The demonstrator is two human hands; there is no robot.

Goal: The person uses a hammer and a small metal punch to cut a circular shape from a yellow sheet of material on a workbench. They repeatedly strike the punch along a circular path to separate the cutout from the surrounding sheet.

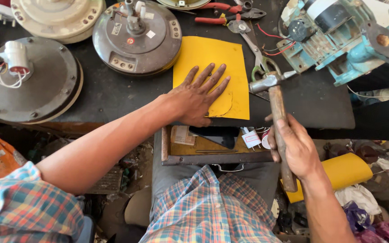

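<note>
My left hand (197,95) lies flat, fingers spread, on a yellow sheet (212,56) spread on the dark workbench (113,92). A curved cut line shows in the sheet beside my fingers. My right hand (296,146) grips the wooden handle of a hammer (273,92), whose metal head hangs just right of the sheet, above the bench's front edge.
Round grey and cream fan motor housings (136,36) stand at the back left. Red-handled pliers (223,13), scissors (260,58) and a turquoise pump motor (338,38) lie at the back right. An open drawer (212,148) with small items sits below the bench. A yellow roll (345,173) lies low right.
</note>
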